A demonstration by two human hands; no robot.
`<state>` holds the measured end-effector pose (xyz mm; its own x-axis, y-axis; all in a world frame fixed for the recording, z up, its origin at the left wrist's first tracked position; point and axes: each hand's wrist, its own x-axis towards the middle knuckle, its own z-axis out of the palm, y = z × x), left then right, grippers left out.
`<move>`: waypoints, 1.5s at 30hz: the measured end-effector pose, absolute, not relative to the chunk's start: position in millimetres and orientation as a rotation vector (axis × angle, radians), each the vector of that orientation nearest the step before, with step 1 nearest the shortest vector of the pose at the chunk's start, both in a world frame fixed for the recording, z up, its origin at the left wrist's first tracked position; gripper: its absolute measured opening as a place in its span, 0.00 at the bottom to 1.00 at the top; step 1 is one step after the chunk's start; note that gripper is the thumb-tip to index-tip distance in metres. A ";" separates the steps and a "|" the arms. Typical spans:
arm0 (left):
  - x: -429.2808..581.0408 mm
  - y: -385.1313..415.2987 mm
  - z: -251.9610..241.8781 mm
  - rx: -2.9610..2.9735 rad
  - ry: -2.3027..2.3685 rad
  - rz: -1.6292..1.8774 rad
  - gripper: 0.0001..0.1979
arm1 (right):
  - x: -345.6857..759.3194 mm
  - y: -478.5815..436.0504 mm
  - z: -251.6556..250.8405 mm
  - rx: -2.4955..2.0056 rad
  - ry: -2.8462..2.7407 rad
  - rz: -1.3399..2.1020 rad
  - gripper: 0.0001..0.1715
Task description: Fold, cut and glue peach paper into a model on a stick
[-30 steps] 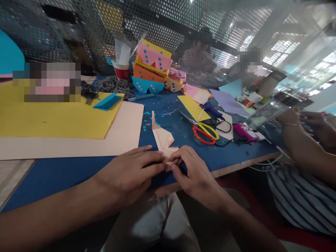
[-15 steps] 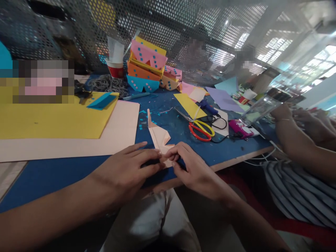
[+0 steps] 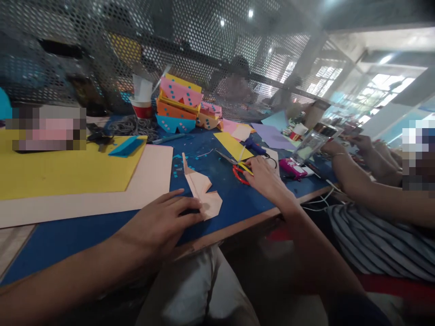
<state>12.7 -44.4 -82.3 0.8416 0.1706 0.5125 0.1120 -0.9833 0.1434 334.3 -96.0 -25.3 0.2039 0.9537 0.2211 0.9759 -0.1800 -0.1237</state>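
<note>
A pale peach folded paper (image 3: 212,204), with a notch in its right side and a narrow strip at its far end, lies near the table's front edge. My left hand (image 3: 163,217) has thumb and index finger at its lower left edge, holding it against the table; the other fingers stretch out. Farther right, my right hand (image 3: 267,177) is closed around the handles of a pair of scissors (image 3: 240,174) with red and yellow loops. The blades point away to the left, and my fingers cover part of the yellow loop.
Yellow card (image 3: 68,174) lies over a peach sheet (image 3: 154,181) at left. Behind stand decorated paper pieces (image 3: 178,104), a paper cup (image 3: 141,107) and grey cord (image 3: 132,129). A blue glue gun (image 3: 254,147) and pink device (image 3: 292,168) sit right, near another person's arm (image 3: 360,181).
My right hand has left the folded paper and moved right and away to the scissors, taking their handles. My left hand stays at the paper. The camera view has shifted.
</note>
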 end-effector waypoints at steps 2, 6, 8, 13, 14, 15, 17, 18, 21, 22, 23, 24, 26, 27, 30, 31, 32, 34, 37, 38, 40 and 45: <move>12.5 -43.3 -80.6 2.883 0.232 0.801 0.19 | 343.5 -85.6 -25.2 -2.305 -1.875 -0.063 0.16; 11.6 -42.3 -73.8 2.842 0.240 0.763 0.23 | 352.8 -72.7 -23.1 -2.303 -1.900 0.069 0.13; 10.9 -42.2 -69.9 2.836 0.263 0.763 0.25 | 357.5 -71.8 -20.1 -2.300 -1.860 0.126 0.09; 11.7 -40.5 -64.3 2.809 0.258 0.785 0.27 | 360.7 -92.7 -14.0 -2.197 -1.659 0.216 0.13; 12.4 -39.9 -64.2 2.795 0.252 0.790 0.27 | 355.6 -100.1 -13.9 -2.140 -1.611 0.248 0.13; 13.2 -39.2 -64.2 2.776 0.244 0.796 0.27 | 347.6 -107.9 -14.4 -2.064 -1.558 0.294 0.12; 14.7 -38.2 -64.3 2.736 0.240 0.799 0.27 | 323.2 -123.3 -17.2 -1.566 -1.334 0.557 0.13; 15.2 -37.9 -64.1 2.717 0.249 0.800 0.27 | 307.9 -130.2 -19.5 -1.372 -1.272 0.630 0.16; 16.1 -38.4 -62.0 2.677 0.298 0.762 0.28 | 261.0 -144.1 -29.3 -1.151 -1.192 0.732 0.25; 16.4 -38.8 -61.0 2.669 0.303 0.754 0.29 | 247.9 -146.3 -33.1 -1.152 -1.205 0.758 0.25; 16.8 -39.2 -60.1 2.661 0.299 0.762 0.29 | 237.1 -147.3 -36.8 -1.182 -1.216 0.789 0.24; 17.2 -39.6 -59.4 2.655 0.290 0.773 0.28 | 228.6 -147.3 -40.3 -1.204 -1.216 0.836 0.22; 18.1 -39.9 -58.3 2.639 0.272 0.803 0.26 | 218.2 -145.3 -45.9 -1.199 -1.226 0.868 0.20; 18.4 -39.9 -57.9 2.629 0.267 0.806 0.26 | 215.4 -143.6 -47.9 -1.184 -1.235 0.838 0.20; 17.7 -39.2 -56.4 2.612 0.267 0.767 0.24 | 211.9 -138.7 -51.7 -1.187 -1.301 0.638 0.19; 17.1 -39.0 -55.9 2.611 0.274 0.762 0.23 | 211.3 -137.6 -52.4 -1.214 -1.330 0.583 0.19; 16.5 -38.8 -55.4 2.614 0.281 0.758 0.23 | 210.8 -137.0 -53.0 -1.250 -1.363 0.549 0.19; 15.6 -38.5 -55.1 2.622 0.284 0.759 0.23 | 209.8 -137.2 -53.3 -1.319 -1.425 0.525 0.19; 16.3 -37.9 -56.4 2.619 0.286 0.767 0.22 | 208.8 -139.7 -52.0 -1.351 -1.465 0.469 0.18; 16.9 -37.4 -57.3 2.618 0.285 0.767 0.21 | 208.6 -140.5 -51.6 -1.353 -1.464 0.450 0.17; 18.1 -36.3 -59.6 2.621 0.288 0.775 0.21 | 208.3 -141.2 -51.2 -1.360 -1.466 0.468 0.17; 18.1 -34.5 -64.4 2.625 0.300 0.743 0.21 | 208.3 -140.7 -53.2 -1.361 -1.502 0.552 0.17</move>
